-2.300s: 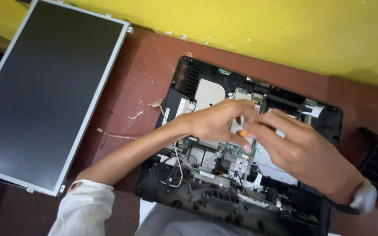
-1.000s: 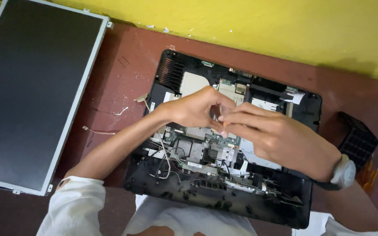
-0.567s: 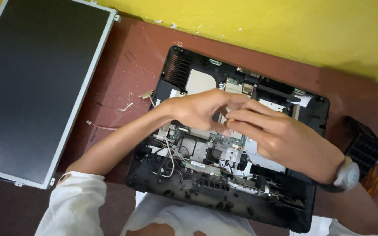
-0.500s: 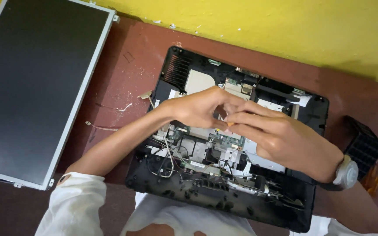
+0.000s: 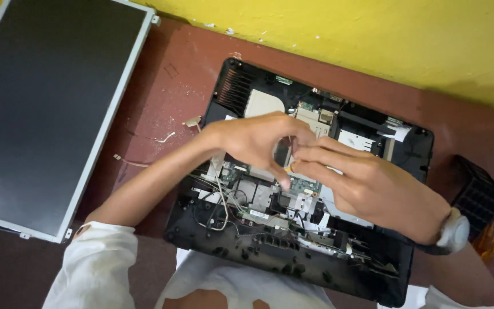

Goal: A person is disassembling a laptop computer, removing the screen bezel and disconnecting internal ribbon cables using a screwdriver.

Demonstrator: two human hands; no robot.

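While the opened laptop base (image 5: 315, 189) lies on the reddish floor (image 5: 161, 97) near the yellow wall (image 5: 373, 34), the left hand (image 5: 255, 143) and right hand (image 5: 367, 186) are brought together over its middle, fingers curled and pinching at something tiny (too small to be identified). A detached screen panel (image 5: 47, 109) is laid beside the base's left edge.

My view takes in a scuffed reddish-brown floor (image 5: 161, 97) meeting a yellow wall (image 5: 373, 40) with chipped paint along its base.
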